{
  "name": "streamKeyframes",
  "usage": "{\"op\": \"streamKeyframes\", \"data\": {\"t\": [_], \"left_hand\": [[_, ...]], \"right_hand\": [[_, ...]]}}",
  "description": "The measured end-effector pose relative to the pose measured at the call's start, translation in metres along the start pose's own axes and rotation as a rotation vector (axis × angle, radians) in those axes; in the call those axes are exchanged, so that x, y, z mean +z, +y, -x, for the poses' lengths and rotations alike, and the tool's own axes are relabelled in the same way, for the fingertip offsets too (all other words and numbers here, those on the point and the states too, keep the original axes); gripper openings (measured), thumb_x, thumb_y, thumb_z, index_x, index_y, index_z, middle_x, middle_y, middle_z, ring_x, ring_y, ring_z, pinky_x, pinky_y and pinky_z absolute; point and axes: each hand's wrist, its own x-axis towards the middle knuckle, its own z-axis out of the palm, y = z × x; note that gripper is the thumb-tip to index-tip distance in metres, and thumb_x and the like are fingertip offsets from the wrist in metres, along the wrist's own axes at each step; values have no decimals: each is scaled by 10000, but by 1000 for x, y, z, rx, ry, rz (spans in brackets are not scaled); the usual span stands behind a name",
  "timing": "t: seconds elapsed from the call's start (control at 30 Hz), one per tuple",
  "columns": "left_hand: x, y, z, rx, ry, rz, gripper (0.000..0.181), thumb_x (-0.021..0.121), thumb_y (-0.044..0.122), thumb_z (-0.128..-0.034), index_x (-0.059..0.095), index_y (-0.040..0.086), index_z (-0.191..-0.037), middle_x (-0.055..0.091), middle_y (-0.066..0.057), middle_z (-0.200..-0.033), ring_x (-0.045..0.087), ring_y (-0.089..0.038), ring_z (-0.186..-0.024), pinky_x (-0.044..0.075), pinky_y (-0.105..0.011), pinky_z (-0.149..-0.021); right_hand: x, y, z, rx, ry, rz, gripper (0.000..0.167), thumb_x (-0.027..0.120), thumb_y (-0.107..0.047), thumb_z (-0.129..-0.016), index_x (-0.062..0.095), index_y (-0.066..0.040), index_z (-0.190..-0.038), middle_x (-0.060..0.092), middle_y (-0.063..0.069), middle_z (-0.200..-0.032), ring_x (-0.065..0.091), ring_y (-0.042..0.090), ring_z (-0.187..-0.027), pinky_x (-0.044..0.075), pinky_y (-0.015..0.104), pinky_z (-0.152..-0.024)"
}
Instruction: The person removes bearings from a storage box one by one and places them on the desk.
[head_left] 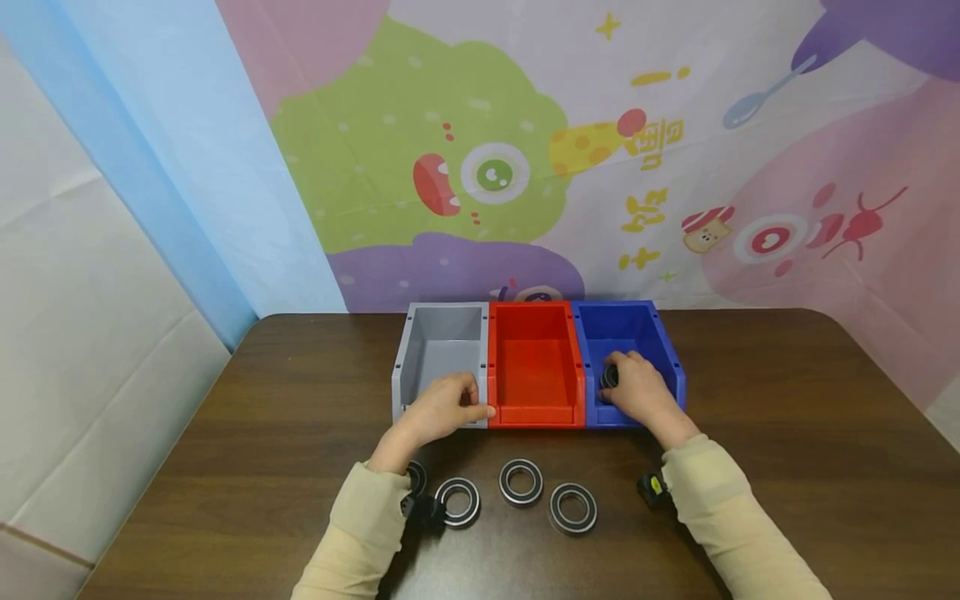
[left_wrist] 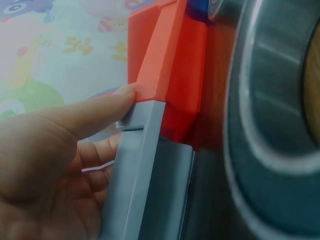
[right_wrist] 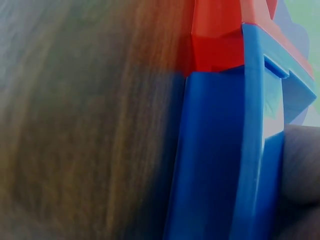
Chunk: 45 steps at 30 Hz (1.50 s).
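Observation:
My left hand (head_left: pixel 441 408) is over the front of the grey bin (head_left: pixel 401 367). Its straight thumb touches the rim where the grey bin meets the red bin (head_left: pixel 576 367), while the other fingers bend loosely down inside the grey one; no object shows in their grasp. Inside the blue bin (head_left: pixel 671 358), my right hand (head_left: pixel 641 387) grips a dark ball bearing (head_left: pixel 611 377) between thumb and fingers. The right wrist view has only part of that hand (right_wrist: pixel 302 165), behind the blue front wall, with the bearing hidden.
Several ring bearings lie on the brown table (head_left: pixel 262 442) before the bins, among them one near the middle (head_left: pixel 521 502), one to its right (head_left: pixel 573 527) and one by the left wrist (head_left: pixel 473 504). A cartoon-printed cloth (head_left: pixel 360 167) hangs directly behind the bins.

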Motion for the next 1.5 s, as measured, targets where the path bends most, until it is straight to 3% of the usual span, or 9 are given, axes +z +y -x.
{"op": "streamKeyframes", "data": {"t": [1.1, 1.5], "left_hand": [[-1, 1, 1, -15, -16, 8, 266, 700, 282, -781, 498, 122, -716, 464, 16, -645, 434, -129, -615, 347, -243, -553], [0, 0, 1, -23, -16, 17, 260, 698, 279, -786, 501, 120, -727, 462, 16, -642, 430, -130, -600, 342, -240, -546]], "right_hand": [[1, 2, 2, -13, -14, 2, 446, 681, -163, -782, 532, 51, -1144, 537, 269, -1073, 536, 386, -942, 429, 519, -829], [1, 2, 5, -25, 45, -9, 422, 645, -187, -811, 529, 51, -1140, 531, 274, -1076, 534, 394, -945, 425, 513, -820]]}}
